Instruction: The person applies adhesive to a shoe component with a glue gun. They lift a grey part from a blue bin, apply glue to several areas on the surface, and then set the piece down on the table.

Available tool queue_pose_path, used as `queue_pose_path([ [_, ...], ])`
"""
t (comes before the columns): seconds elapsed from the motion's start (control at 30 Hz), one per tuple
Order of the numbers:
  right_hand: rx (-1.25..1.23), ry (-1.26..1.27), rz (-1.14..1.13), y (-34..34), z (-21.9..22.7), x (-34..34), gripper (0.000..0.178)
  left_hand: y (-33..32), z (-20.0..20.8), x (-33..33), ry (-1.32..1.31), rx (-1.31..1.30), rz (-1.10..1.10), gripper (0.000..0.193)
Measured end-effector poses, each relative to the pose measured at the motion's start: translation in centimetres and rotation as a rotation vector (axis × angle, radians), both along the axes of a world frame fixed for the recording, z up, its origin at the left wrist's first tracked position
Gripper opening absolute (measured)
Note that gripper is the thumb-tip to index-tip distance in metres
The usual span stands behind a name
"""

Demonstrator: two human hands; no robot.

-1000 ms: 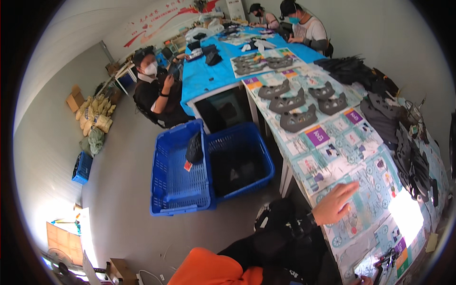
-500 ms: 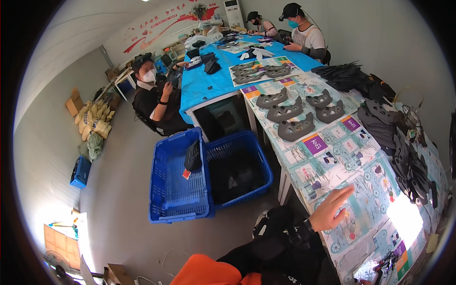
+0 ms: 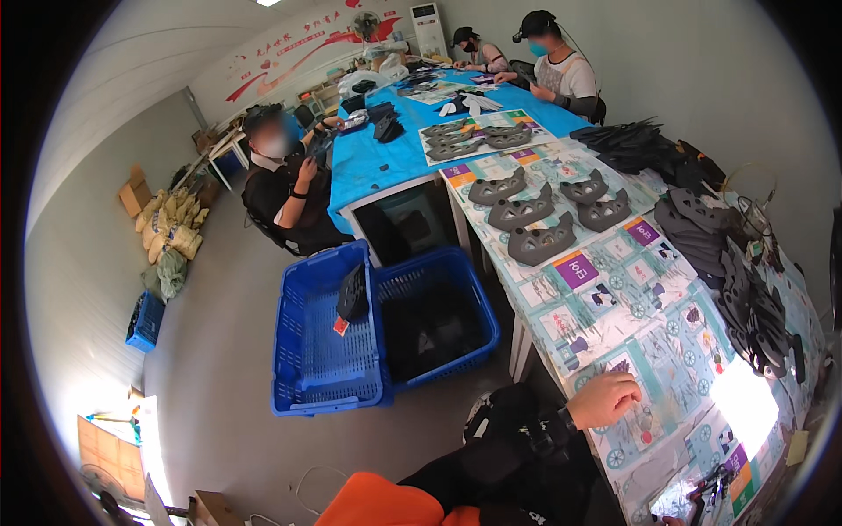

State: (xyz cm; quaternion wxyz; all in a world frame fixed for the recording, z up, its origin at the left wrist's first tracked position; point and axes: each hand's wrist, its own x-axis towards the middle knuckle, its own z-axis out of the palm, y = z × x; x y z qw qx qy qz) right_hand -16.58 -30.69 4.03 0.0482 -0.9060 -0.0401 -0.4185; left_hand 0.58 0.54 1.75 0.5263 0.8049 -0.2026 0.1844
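Only the left hand (image 3: 603, 399) shows, its grip loosely curled and empty, resting on the worktop (image 3: 614, 298); nearest grey shaped pieces (image 3: 542, 243) lie at 11 o'clock, well apart.

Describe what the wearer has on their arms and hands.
Only one hand is clearly in view. It is bare, with no glove or ring visible. A black sleeve covers the arm down to the wrist, where a dark strap or watch sits. An orange garment shows at the lower edge. The other hand is not clearly in view.
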Motion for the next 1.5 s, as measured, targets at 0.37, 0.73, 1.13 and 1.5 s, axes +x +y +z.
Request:
queue_pose_path([
  [0.37,0.015,-0.019,0.029,-0.1,0.3,0.1,0.037,-0.1,2.4,-0.4,-0.199,-0.016,0.104,0.067],
  [0.73,-0.038,-0.062,0.039,0.1,0.2,0.4,0.04,0.0,-0.3,0.3,-0.03,0.03,0.03,0.011],
  [1.13,-0.016,-0.062,0.032,0.0,0.3,0.2,0.037,-0.2,-0.5,0.0,0.005,0.034,0.024,0.012],
  [1.5,0.008,-0.034,0.049,0.4,0.8,0.2,0.035,0.3,-0.9,0.3,0.018,0.053,0.012,0.016],
])
